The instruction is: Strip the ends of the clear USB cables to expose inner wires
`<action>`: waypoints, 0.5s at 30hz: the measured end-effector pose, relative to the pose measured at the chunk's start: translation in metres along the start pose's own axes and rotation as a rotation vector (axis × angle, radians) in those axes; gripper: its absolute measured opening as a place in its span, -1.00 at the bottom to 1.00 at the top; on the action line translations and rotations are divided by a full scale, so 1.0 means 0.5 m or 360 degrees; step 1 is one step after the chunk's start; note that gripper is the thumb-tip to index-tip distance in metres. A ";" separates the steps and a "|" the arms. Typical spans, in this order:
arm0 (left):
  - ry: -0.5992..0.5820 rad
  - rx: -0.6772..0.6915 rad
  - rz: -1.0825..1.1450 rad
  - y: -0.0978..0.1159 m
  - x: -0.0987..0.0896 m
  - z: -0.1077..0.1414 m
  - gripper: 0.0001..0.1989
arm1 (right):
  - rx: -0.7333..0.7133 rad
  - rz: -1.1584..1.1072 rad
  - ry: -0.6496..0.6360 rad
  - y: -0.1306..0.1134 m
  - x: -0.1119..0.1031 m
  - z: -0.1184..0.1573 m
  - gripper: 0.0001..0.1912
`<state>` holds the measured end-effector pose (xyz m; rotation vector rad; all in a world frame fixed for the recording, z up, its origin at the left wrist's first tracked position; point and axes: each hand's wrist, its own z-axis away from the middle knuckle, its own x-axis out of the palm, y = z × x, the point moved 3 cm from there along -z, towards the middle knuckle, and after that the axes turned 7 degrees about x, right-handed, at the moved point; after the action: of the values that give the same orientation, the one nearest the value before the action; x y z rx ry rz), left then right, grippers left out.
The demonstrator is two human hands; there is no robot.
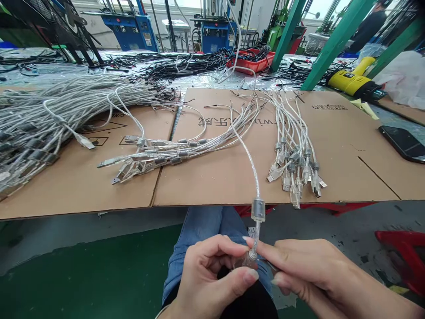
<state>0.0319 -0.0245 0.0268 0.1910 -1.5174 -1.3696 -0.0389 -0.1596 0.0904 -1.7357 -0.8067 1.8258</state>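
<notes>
A clear cable with a grey ferrite bead hangs over the cardboard's front edge. Its clear plug end is pinched between the thumb and fingers of my left hand. Beside it, my right hand is closed around a thin, dark tool, mostly hidden by the fingers, with the index fingertip at the cable just above the plug. Clear USB cables lie in a bunch left of centre, and another bunch lies to the right with its plugs at the front edge.
Cardboard sheets cover the bench. A large cable pile fills the left. Behind stand a red tray with black cables and a green post. A yellow heat gun and a black phone lie right.
</notes>
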 end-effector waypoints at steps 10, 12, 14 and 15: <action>-0.0049 0.0065 -0.0085 0.002 -0.004 -0.001 -0.87 | -0.0096 -0.0013 0.0017 -0.003 -0.002 0.000 -0.64; -0.0050 0.0092 -0.0174 0.000 -0.005 -0.001 -0.88 | -0.0085 0.0010 -0.0003 -0.004 -0.003 0.000 -0.65; -0.0054 0.0116 -0.0263 -0.001 -0.004 -0.002 -0.88 | -0.0086 0.0021 -0.0044 -0.005 -0.001 -0.001 -0.67; -0.0054 0.0133 -0.0296 0.000 -0.003 -0.002 -0.88 | -0.0092 0.0017 -0.0055 -0.007 0.000 -0.003 -0.70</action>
<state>0.0334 -0.0243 0.0255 0.3710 -1.6187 -1.4619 -0.0376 -0.1570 0.0926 -1.7516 -0.8733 1.8613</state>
